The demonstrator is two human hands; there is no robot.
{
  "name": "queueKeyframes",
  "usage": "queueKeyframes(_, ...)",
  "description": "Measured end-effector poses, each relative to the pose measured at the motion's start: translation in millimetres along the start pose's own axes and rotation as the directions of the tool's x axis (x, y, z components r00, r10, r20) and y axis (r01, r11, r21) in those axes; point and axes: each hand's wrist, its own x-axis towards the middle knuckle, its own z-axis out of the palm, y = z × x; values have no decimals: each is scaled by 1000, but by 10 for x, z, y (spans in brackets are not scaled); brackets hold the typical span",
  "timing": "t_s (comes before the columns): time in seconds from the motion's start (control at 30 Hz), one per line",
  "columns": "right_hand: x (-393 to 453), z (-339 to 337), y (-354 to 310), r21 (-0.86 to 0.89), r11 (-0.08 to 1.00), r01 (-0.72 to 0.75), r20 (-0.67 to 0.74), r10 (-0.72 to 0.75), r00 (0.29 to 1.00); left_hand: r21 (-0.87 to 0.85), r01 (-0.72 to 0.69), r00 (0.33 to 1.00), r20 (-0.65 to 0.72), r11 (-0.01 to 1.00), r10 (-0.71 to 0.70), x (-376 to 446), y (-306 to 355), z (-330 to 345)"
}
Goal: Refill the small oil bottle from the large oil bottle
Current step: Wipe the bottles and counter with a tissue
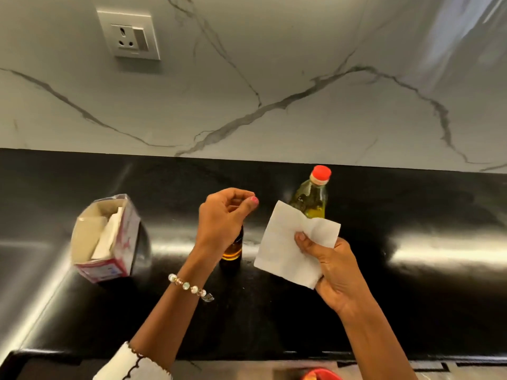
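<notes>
Holding a white paper napkin (295, 248) between thumb and curled fingers, the right hand (333, 267) sits nearest the camera, raised above the black countertop (274, 319). The left hand (222, 215), with a beaded bracelet (189, 286) at the wrist, has its fingers curled over the top of the small oil bottle (232, 249); it appears to grip the cap or neck, but the hand hides that part, so whether a cap is fitted cannot be told. The small bottle stands upright on the countertop between the two hands, and amber oil shows in its lower body.

To the left stands an opened pink-and-white tissue box (105, 239). Its print is too small and blurred to read.

Farther back, near the wall, the large oil bottle (311, 198) stands upright with its red cap (320, 172) on, partly behind the napkin. No label text is legible on either bottle.

Judgement: with the large bottle capped and set down, pouring is either finished or not yet begun. The napkin suggests wiping, pointing to the closing stage; the fill level cannot be confirmed.

A wall socket (129, 35) is mounted on the marble backsplash (301, 78).
</notes>
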Motion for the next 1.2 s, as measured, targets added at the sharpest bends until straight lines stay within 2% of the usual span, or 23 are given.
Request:
queueKeyframes(0.1,34,-231,-30,-47,999,-24,-81,20,997,160,-64,983,-160,985,90,-79,-78,113)
queueKeyframes(0.17,96,-351,-53,-88,996,-8,-174,-7,985,195,-85,975,-185,977,122,-149,-80,198)
queueKeyframes(0.23,184,-448,-108,-108,992,65,-308,-95,947,196,-140,973,-156,971,172,-195,-25,309)
queueKeyframes(0.33,297,-577,-242,-104,968,226,-466,-248,849,166,-257,957,-90,952,274,-189,156,497)
queueKeyframes(0.47,413,-612,-422,-122,901,416,-468,-422,777,174,-401,914,15,900,404,-40,434,739)
queueKeyframes(0.57,431,-467,-484,-218,824,523,-337,-567,752,194,-403,915,56,894,400,92,526,895)
queueKeyframes(0.67,425,-277,-422,-368,686,627,-69,-693,718,180,-375,927,76,909,367,152,523,993)
queueKeyframes(0.77,473,-254,-234,-448,499,741,213,-746,631,148,-394,919,87,907,385,188,484,1003)
queueKeyframes(0.9,568,-439,-189,-566,261,782,362,-774,520,152,-420,902,180,895,393,245,457,1004)
queueKeyframes(1.0,651,-438,-456,-716,-20,697,489,-728,481,147,-395,911,192,907,366,249,446,1040)
queueKeyframes(1.1,667,-337,-655,-725,-283,628,638,-619,457,90,-356,927,161,930,339,262,401,1056)
queueKeyframes(1.17,638,-403,-648,-660,-385,645,721,-566,399,69,-336,935,149,939,323,264,381,1065)
queueKeyframes(1.2,615,-462,-629,-639,-379,669,734,-561,383,66,-331,936,148,941,319,267,378,1075)
